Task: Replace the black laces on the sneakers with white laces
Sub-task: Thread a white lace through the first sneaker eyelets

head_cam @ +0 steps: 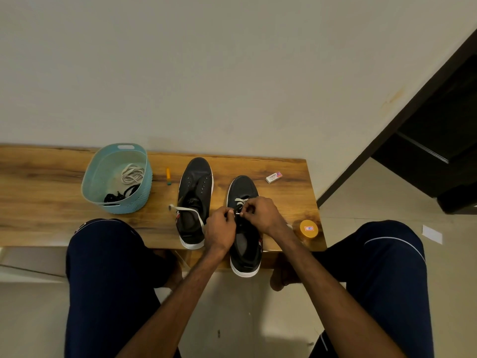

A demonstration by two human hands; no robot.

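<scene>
White lace (241,202) crosses the front eyelets of the sneaker (242,188) before me, its slack end trailing to nine o'clock over the other sneaker (195,182). Light, limp, flat: I'd hold it by the stiff tip. My right hand (262,214) pinches that tip; my left hand (220,229) is curled beside it, on lace or flap I cannot tell.

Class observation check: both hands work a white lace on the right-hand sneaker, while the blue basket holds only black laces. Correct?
Not quite: the head view shows the blue basket holding a white lace bundle beside the black laces. The rest stands.
</scene>
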